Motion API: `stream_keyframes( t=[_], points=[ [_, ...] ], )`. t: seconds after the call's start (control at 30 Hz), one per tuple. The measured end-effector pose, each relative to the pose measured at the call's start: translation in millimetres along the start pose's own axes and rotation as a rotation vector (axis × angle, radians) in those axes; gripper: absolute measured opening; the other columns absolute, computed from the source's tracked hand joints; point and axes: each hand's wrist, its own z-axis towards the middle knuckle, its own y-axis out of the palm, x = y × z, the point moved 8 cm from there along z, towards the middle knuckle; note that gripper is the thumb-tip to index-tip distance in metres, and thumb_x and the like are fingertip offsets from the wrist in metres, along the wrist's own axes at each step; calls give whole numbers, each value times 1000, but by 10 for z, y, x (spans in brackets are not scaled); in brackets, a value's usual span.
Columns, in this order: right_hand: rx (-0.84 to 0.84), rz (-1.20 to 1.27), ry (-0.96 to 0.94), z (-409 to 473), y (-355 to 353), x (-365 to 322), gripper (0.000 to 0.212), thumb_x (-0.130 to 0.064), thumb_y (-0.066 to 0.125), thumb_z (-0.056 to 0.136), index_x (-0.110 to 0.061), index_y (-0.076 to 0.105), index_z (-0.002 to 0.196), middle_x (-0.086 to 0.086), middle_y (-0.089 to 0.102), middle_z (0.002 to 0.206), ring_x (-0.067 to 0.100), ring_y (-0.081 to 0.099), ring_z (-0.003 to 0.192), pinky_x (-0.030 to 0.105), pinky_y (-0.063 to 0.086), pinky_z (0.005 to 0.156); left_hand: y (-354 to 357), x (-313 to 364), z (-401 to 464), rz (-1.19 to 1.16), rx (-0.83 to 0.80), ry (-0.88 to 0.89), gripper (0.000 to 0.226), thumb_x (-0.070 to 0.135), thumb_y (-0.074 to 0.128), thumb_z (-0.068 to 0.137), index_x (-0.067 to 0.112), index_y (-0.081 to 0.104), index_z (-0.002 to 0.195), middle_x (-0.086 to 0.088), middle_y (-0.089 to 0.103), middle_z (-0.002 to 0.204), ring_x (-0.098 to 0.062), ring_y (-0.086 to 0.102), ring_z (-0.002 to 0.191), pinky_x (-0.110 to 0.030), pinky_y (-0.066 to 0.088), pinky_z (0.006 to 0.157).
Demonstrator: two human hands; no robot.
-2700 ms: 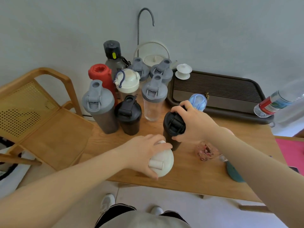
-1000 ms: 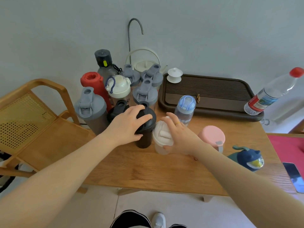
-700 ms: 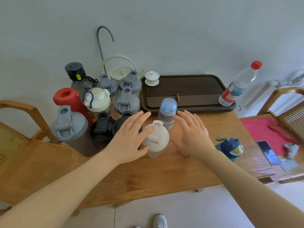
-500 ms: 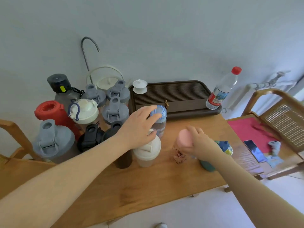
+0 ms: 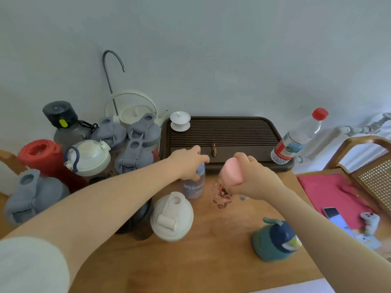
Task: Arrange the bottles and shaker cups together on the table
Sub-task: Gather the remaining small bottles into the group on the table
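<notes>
Right hand [image 5: 257,176] now lifting pink-lidded bottle [image 5: 229,176], tray [image 5: 224,132] behind

tea tray [image 5: 224,132] | white kettle [image 5: 135,112] | phone [image 5: 336,218] on red mat [image 5: 330,189] | chair [image 5: 368,163]

The left hand [image 5: 187,163] grips the top of a blue-capped bottle [image 5: 195,186] standing on the table [image 5: 211,261]. Just to its right, the right hand [image 5: 251,176] holds a pink-lidded cup [image 5: 229,176] tilted. A cream shaker cup [image 5: 171,217] stands below the left hand, beside the forearm. Grey-lidded shakers [image 5: 135,153] crowd left of that hand. A dark tray [image 5: 224,134] lies beyond both hands, and a teal bottle [image 5: 275,240] sits under the right forearm.
</notes>
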Motion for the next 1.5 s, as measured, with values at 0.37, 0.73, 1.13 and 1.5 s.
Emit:
stream_keyframes(
  t=[0.37, 0.73, 1.13, 1.5],
  points=[
    [-175, -183, -372, 623, 327, -601, 79, -37, 66, 70, -22, 23, 135, 4, 45, 123, 31, 60, 94, 36, 44, 70, 82, -555, -230, 21, -72, -228, 62, 38, 65, 75, 18, 35, 125, -10, 36, 122, -25, 51, 80, -35, 44, 66],
    [-73, -127, -459, 699, 490, -864, 79, -42, 68, 72, -19, 26, 134, 8, 40, 127, 36, 58, 99, 34, 42, 71, 110, -376, -438, 113, -43, -155, 61, 57, 55, 77, 15, 42, 120, -7, 45, 117, -27, 51, 101, -38, 34, 88],
    [14, 81, -262, 288, 238, -409, 90, -49, 64, 79, -22, 11, 147, 9, 32, 149, 28, 38, 132, 44, 40, 103, -1, -149, -741, -7, 168, -36, 64, 50, 45, 88, 16, 27, 140, -7, 26, 150, -25, 23, 136, -40, 23, 110],
    [132, 126, 264, -1085, 375, 1099, 84, -57, 68, 67, -26, 34, 137, 6, 37, 142, 29, 47, 119, 46, 44, 96, 274, 417, -1037, 12, 205, 194, 61, 53, 47, 86, 18, 39, 135, -4, 33, 147, -21, 23, 137, -39, 23, 110]
  ],
)
